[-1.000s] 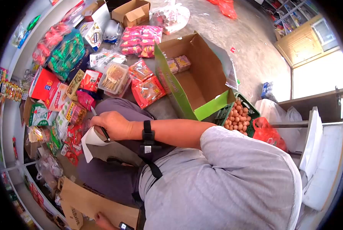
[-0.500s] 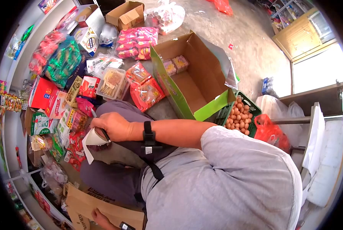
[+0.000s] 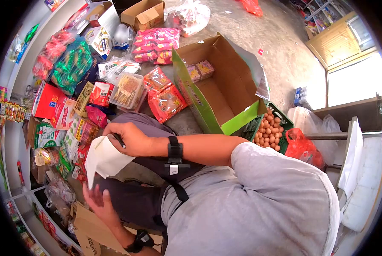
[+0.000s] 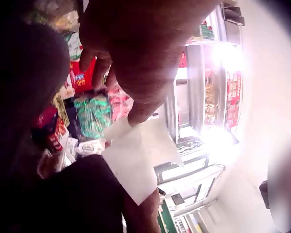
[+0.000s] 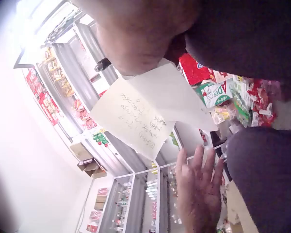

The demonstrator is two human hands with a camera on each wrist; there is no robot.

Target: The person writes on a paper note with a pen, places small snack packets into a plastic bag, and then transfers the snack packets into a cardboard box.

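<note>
My right hand [image 3: 129, 138] pinches white paper sheets [image 3: 107, 158] over my bent legs, along with a dark pen [image 3: 119, 141]. Handwriting covers part of one sheet [image 5: 131, 114] in the right wrist view, where the pen's end [image 5: 103, 64] pokes out beside the hand. Just below the paper's lower edge, my left hand [image 3: 102, 205] is raised with its fingers spread and nothing in them. The left wrist view has that hand [image 4: 136, 53] large and dark in front, its thumb overlapping the paper [image 4: 138, 158].
Snack packs, including a red box [image 3: 50, 102], crowd the floor along the left shelves. A large green-edged carton [image 3: 212, 94] stands ahead, beside a crate of eggs [image 3: 268, 132]. A cardboard piece [image 3: 90, 228] lies at lower left.
My left hand has risen from the cardboard at lower left towards the paper, its fingers opening out. The paper in my right hand has turned and shows more of its face.
</note>
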